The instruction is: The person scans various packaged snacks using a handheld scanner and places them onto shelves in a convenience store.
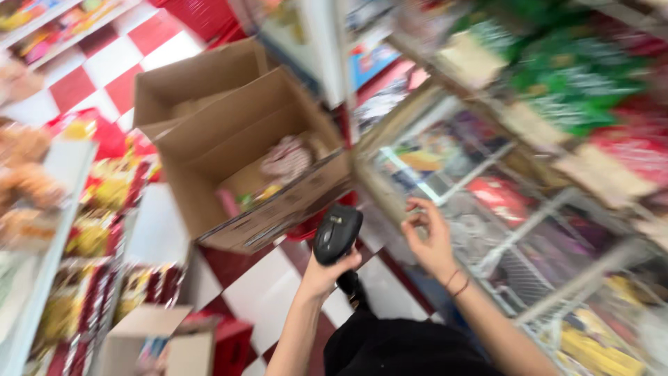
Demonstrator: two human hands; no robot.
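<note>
My left hand [327,268] is shut on a black handheld scanner [337,233], held upright above the checkered floor. My right hand [428,240], with thin bands on the wrist, is raised beside the scanner at the edge of a wire shelf [536,230]. Its fingers are curled and slightly apart, and nothing shows in them. An open cardboard box [209,160] stands just beyond both hands with several packets [285,160] inside. The whole view is motion-blurred.
Shelves of snack packets [97,209] line the left side. Wire racks with green and red packets [584,83] fill the right. A smaller cardboard box [156,341] rests by a red crate [233,345] at bottom left. The floor [257,292] is red and white tiles.
</note>
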